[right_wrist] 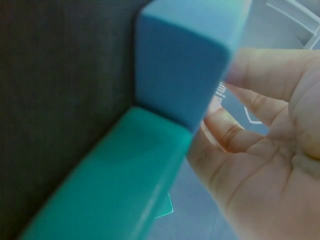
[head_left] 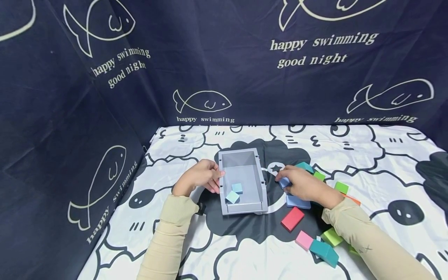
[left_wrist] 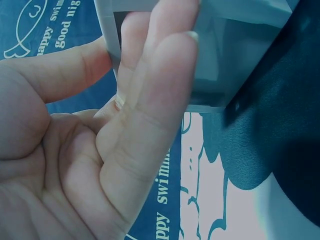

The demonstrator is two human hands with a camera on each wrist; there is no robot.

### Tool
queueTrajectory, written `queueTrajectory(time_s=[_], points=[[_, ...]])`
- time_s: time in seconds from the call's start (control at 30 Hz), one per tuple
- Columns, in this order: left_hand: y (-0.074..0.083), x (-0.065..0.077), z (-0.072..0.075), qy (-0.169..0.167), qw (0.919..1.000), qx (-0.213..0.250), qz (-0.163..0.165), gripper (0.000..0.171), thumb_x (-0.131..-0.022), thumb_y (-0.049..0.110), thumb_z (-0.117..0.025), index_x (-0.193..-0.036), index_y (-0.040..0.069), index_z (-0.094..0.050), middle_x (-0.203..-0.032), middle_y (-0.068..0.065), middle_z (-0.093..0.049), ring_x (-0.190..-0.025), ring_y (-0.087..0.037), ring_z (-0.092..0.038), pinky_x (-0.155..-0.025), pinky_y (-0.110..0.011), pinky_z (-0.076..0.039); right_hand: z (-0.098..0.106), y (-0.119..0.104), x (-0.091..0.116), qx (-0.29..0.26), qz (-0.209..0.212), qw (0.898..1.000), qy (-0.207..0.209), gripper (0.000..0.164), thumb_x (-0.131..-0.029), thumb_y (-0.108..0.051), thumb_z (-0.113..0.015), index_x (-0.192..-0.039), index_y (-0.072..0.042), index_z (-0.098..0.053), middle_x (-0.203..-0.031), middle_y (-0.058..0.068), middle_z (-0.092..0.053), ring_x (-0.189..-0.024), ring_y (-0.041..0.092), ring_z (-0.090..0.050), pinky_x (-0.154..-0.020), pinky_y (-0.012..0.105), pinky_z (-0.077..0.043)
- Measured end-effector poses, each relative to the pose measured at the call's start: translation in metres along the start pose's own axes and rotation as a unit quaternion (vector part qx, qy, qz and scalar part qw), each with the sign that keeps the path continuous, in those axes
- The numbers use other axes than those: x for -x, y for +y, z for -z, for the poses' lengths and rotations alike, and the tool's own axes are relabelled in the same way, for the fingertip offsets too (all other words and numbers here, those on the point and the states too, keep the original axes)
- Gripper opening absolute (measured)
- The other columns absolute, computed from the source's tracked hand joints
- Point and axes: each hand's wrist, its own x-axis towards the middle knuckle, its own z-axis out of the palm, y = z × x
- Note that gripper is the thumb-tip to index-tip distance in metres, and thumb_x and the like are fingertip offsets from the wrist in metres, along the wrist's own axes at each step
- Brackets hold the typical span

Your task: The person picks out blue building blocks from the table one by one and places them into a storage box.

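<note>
My left hand (head_left: 204, 177) grips the left side wall of a grey open-topped plastic box (head_left: 262, 186), thumb at the rim and fingers along the outside. Two light-blue square blocks (head_left: 232, 196) lie inside, near the box's front end. To the right of the box, my right hand (head_left: 299, 184) pinches a small blue block (head_left: 284, 182) low over the dark patch of cloth. A longer blue block (head_left: 298, 202) lies just below that hand. In the right wrist view, a blue block (right_wrist: 180, 65) hides the fingertips, with a teal block (right_wrist: 115, 170) against it.
A red block (head_left: 292, 219), a pink block (head_left: 304, 240) and a teal block (head_left: 324, 252) lie nearer the front. Green blocks (head_left: 341, 188) and another teal block (head_left: 304, 167) sit around the right forearm. Dark printed curtains (head_left: 245, 70) stand behind and at left.
</note>
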Motion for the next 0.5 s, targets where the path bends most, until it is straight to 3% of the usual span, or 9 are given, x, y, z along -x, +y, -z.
queueTrajectory(time_s=[0.5], points=[[-0.0016,-0.0004,0.0021,-0.001,1.0000,-0.008,-0.005,0.018,-0.094,0.010,-0.055,-0.081,-0.001,-0.051,-0.063,-0.012,-0.063,-0.057,-0.029,-0.067,-0.043,-0.026,-0.056,0.0020,0.0014,0.0000,-0.001,0.023,1.000,0.016,0.031,-0.070,0.006,-0.073,-0.099,-0.006,-0.069,-0.091,0.007,-0.063,-0.073,0.017,-0.054,-0.064,0.038,-0.051]])
